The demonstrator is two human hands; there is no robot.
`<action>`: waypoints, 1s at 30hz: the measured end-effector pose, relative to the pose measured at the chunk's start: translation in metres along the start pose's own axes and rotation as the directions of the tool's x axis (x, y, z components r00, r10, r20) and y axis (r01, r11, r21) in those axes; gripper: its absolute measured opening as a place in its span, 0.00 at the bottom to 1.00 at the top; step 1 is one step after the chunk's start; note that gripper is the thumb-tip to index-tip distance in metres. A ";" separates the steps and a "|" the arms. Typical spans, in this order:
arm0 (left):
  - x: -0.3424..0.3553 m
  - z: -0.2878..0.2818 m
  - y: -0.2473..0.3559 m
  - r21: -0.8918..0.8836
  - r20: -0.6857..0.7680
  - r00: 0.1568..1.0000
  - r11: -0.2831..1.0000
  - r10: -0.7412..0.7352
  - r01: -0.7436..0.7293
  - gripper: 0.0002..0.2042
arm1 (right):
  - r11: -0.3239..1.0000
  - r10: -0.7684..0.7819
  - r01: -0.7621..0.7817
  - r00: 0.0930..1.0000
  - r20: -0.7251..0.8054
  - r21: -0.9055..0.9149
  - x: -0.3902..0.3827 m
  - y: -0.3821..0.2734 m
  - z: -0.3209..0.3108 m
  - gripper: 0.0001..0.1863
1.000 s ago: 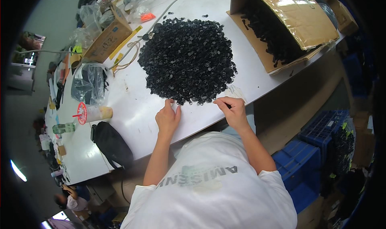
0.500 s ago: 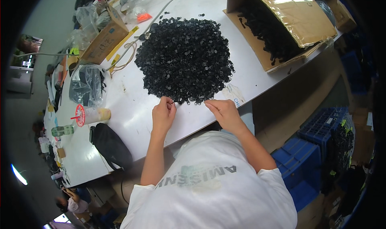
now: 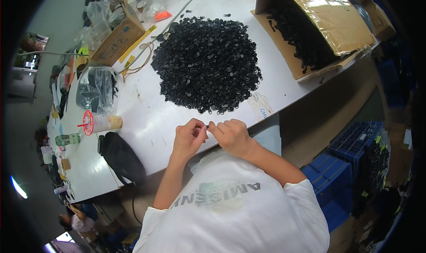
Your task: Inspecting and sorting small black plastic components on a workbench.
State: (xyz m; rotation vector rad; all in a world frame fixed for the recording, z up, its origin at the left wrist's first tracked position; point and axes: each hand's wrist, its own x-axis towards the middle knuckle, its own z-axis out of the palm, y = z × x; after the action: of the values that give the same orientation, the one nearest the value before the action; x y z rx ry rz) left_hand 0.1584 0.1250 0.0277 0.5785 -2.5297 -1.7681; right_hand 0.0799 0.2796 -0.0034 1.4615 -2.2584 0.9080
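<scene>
A wide heap of small black pieces with looped ends (image 3: 206, 66), which look like zipper pulls, lies on the white table. Just in front of its near edge my two hands meet, fingertips almost touching. My left hand (image 3: 188, 137) is closed in a pinch, thumb against the forefinger. Opposite it, my right hand (image 3: 230, 135) is closed too, its fingers curled and its thumb pointing at the left one. A tiny dark piece (image 3: 207, 126) shows between the fingertips of both hands; its shape is too small to make out.
A cardboard box (image 3: 328, 17) on its side at far right holds black parts. At left are a small carton (image 3: 117, 42), a clear plastic bag (image 3: 100, 91), a lidded drink cup (image 3: 102, 122), a green bottle (image 3: 68, 140) and a black pouch (image 3: 122, 157). Blue crates (image 3: 330, 177) stand below right.
My hands have left the near edge of the heap, drawn back toward my body and come together. A dark piece now shows between their fingertips.
</scene>
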 end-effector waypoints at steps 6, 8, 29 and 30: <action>-0.003 0.004 -0.016 0.134 0.091 0.987 0.980 0.134 -0.146 0.04 | 0.979 -0.034 -0.006 0.981 0.192 0.203 -0.010 0.005 0.009 0.03; -0.004 0.006 -0.014 0.115 0.065 0.992 0.987 0.104 -0.111 0.04 | 0.979 0.013 -0.049 0.985 0.175 0.200 -0.010 0.002 0.008 0.05; -0.009 0.015 -0.025 -0.420 -0.040 0.998 0.905 0.050 -0.062 0.07 | 0.900 0.053 -0.161 0.963 0.265 0.404 -0.003 0.004 -0.004 0.10; -0.008 0.014 -0.027 -0.421 -0.043 0.998 0.905 0.049 -0.062 0.07 | 0.882 0.097 -0.213 0.955 0.279 0.421 -0.002 0.003 -0.007 0.09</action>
State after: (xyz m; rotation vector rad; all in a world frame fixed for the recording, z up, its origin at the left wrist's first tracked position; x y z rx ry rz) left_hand 0.1713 0.1321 -0.0001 0.4986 -2.0158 -2.1690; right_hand 0.0774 0.2864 -0.0005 1.6763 -2.4910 1.4501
